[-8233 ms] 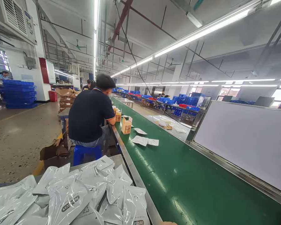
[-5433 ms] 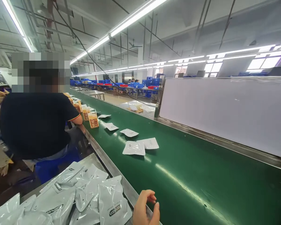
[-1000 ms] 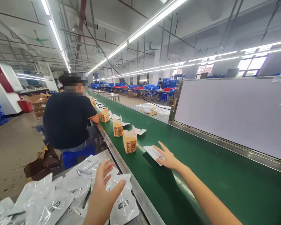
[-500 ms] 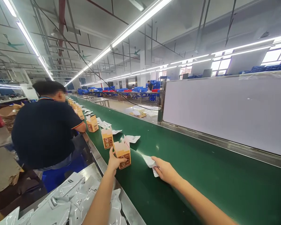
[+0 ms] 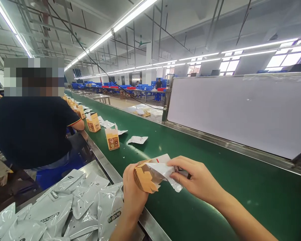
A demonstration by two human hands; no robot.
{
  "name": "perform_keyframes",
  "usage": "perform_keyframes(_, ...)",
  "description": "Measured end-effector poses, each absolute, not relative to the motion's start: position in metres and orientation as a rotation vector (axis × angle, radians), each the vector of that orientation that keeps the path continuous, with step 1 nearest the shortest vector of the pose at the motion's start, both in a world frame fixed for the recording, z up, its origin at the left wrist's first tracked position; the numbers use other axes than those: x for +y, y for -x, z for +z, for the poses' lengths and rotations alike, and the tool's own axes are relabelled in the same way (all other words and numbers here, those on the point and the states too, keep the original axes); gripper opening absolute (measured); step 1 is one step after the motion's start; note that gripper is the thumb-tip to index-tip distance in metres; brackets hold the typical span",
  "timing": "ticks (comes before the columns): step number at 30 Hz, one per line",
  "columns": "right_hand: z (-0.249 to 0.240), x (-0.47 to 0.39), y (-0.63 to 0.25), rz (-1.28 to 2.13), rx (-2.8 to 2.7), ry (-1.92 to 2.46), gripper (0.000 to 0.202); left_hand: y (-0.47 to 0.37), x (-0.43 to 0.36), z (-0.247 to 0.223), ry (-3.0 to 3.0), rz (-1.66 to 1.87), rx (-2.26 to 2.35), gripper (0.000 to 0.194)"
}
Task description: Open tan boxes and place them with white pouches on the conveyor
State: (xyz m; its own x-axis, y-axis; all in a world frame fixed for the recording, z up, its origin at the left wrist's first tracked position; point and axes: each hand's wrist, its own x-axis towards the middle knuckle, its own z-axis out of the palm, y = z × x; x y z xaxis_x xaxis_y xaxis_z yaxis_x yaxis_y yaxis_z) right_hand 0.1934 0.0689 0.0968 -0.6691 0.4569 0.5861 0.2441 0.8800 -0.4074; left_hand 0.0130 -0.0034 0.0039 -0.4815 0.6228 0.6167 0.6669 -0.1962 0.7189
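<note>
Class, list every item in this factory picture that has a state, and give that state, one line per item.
Left hand: grip closed on held box.
Right hand: grip pinching the white pouch.
Held box: tilted, top flaps open.
White pouch: at the box's open end.
Belt box: upright, flap open.
Belt pouch: lying flat.

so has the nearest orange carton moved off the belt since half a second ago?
Yes. The orange carton is lifted off the green belt, toward the camera, in the left hand.

Two bare hands — left hand (image 5: pixel 132 192), right hand (image 5: pixel 199 180) — forearms uncovered, no gloves, rings or sleeves.
</note>
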Motion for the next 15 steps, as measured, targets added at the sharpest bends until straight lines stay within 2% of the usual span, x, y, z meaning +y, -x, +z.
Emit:
perform_keyframes(3,0.085,0.053,-0.193,-0.16,-2.438,0.472,0.022,-0.027,-0.009,-0.003,1.569,-1.619,-1.884,0.054)
perform_keyframes(5,0.075,0.043,-0.187,-0.335,-2.483,0.423,0.027,-0.038,-0.01,-0.007,1.578,-1.566,-1.785,0.05)
perform_keyframes(10,0.054,0.035,-0.169,0.062,-2.627,0.426,0.027,-0.058,-0.018,-0.018,1.694,-1.507,-1.743,0.049)
perform_keyframes(13,0.063,0.039,-0.177,0.212,-2.745,0.34,0.021,-0.064,-0.024,-0.025,1.764,-1.496,-1.851,0.052)
perform_keyframes(15,0.076,0.04,-0.189,0.519,-2.843,0.375,0.02,-0.068,-0.025,-0.028,1.782,-1.531,-1.885,0.052)
